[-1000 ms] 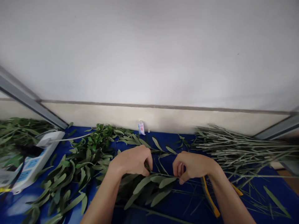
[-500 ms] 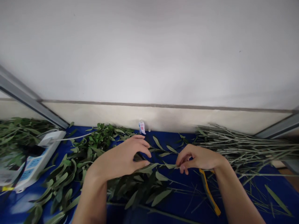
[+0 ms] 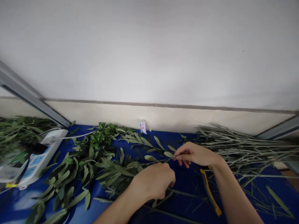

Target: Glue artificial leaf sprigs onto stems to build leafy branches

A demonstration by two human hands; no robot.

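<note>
Leafy green sprigs lie across the blue surface. My right hand pinches the stem end of a leafy sprig that stretches to the left. Lower and to the left, my left hand is curled, palm down, over the stems of other sprigs; whatever its fingers grip is hidden beneath it. Yellow-handled pliers rest below my right wrist. A large bundle of bare stems lies at the right.
A white power strip with a cable lies at the left, beside more foliage. A small labelled packet stands against the white wall. Metal frame bars slope down at both sides.
My left hand has moved right and down, from open beside the sprig to curled over the stems below. My right hand has risen slightly, still pinching a stem.
</note>
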